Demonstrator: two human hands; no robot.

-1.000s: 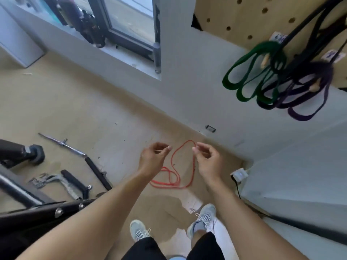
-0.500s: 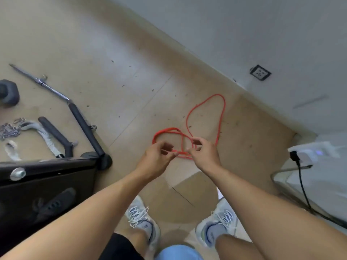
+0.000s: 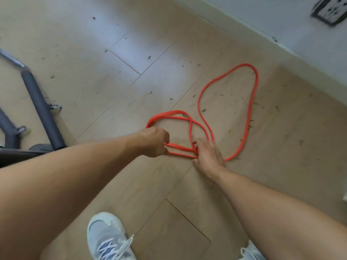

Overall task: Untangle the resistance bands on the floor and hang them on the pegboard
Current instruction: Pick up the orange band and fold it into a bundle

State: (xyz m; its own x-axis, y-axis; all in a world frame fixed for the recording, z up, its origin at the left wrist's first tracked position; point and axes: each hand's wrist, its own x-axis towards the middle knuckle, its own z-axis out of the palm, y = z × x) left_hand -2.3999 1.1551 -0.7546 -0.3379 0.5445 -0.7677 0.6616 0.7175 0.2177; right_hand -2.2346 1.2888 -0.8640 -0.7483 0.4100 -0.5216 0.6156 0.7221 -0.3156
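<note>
The red resistance band (image 3: 228, 111) lies in crossed loops on the wooden floor (image 3: 131, 91), its big loop stretching away beyond the fingertips. Left hand (image 3: 153, 142) curls round the near strands at the small loop's left end. Right hand (image 3: 207, 155) pinches the bunched strands where they cross. A grey bar handle (image 3: 40, 107) sits well left; a white sneaker (image 3: 108, 238) below.

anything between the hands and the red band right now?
Nothing visible. Both hands are already on the red band on the floor: the left hand grips strands at its left loop, the right hand touches the crossing strands. The pegboard is out of frame.
</note>
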